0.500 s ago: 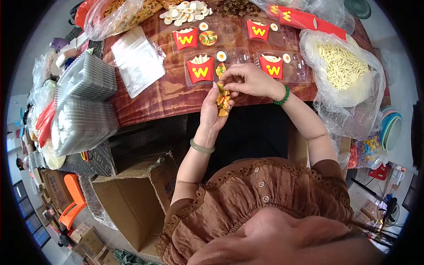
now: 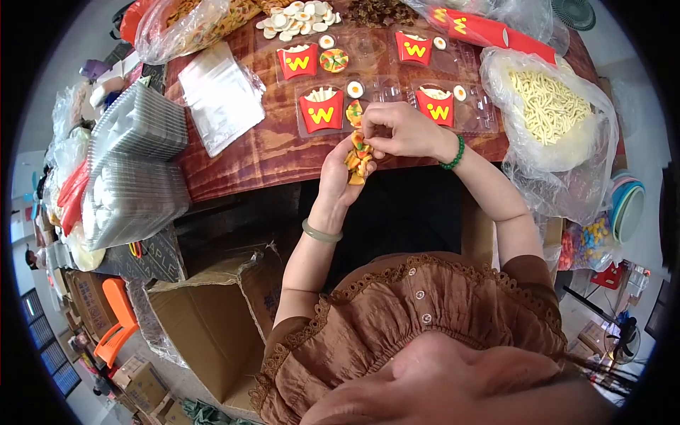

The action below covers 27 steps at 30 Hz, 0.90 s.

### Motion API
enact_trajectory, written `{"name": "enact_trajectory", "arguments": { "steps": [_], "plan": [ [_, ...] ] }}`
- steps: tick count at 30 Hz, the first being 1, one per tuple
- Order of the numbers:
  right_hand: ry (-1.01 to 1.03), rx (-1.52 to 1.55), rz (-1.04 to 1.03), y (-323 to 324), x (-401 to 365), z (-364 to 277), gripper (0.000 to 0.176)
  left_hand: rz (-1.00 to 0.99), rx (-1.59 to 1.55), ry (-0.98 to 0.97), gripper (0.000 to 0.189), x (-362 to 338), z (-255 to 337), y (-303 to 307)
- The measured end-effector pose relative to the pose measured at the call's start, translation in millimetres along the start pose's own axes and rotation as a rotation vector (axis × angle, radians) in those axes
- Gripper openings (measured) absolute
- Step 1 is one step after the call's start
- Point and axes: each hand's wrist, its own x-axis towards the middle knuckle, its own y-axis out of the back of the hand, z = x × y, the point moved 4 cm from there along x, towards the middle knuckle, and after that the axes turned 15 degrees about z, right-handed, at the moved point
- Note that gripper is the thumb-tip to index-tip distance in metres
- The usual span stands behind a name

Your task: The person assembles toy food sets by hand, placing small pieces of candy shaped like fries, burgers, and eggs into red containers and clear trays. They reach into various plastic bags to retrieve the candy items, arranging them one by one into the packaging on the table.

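Several small toy pizza slices lie in my left hand, whose fingers curl round them just off the table's front edge. My right hand is pinched at the upper end of this handful, touching a slice; its fingertips are partly hidden. Beyond my hands is a clear plastic tray with a red toy fries box, a fried egg piece and pizza pieces. To its right, partly behind my right hand, another red fries box sits beside an egg piece.
Farther back are more filled trays, a heap of egg pieces and brown leafy pieces. At right lies a bag of toy fries. Plastic sleeves and stacked clear trays are left; an open carton stands below.
My left hand has shifted slightly down and left, showing more of the pizza slices. The right hand's fingers have curled in closer over them. The trays have not moved.
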Motion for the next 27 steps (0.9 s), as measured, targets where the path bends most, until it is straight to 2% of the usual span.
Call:
{"name": "enact_trajectory", "arguments": {
  "steps": [2,3,5,9,11,14,16,18,19,21,22,24,25,27],
  "plan": [
    [-0.195,0.136,-0.052,-4,-3,2,0.011,0.044,0.015,-0.006,0.031,0,0,2],
    [-0.195,0.137,-0.053,-4,-2,3,0.011,0.045,0.014,-0.006,0.031,0,0,3],
    [-0.014,0.053,-0.022,-4,1,1,0.009,0.027,0.037,-0.018,0.030,2,0,3],
    [0.127,0.012,-0.061,-2,1,1,0.011,0.045,0.139,0.006,0.031,5,-1,5],
    [-0.067,0.150,0.011,3,0,6,0.015,0.048,0.121,0.015,0.033,6,0,8],
    [-0.274,0.142,0.237,11,3,22,0.016,0.069,0.024,0.022,0.032,6,4,9],
    [-0.267,0.146,0.217,10,6,37,0.018,0.089,0.013,0.020,0.032,9,4,13],
    [-0.292,-0.062,0.174,8,5,48,0.018,0.104,0.001,0.015,0.033,11,5,14],
    [-0.291,-0.062,0.174,5,4,54,0.018,0.104,-0.001,0.015,0.033,12,5,14],
    [-0.129,-0.131,0.242,0,6,55,0.015,0.106,-0.004,0.014,0.034,13,5,16],
    [-0.128,-0.130,0.241,-1,7,54,0.015,0.100,-0.008,0.012,0.034,13,5,17],
    [-0.280,-0.093,0.245,-3,6,57,0.014,0.095,-0.013,0.011,0.034,13,5,16],
    [-0.280,-0.093,0.245,-4,7,58,0.014,0.098,-0.009,0.007,0.034,13,5,16],
    [-0.184,-0.287,0.214,-6,8,58,0.016,0.098,-0.005,0.002,0.035,14,5,17]
  ]
}}
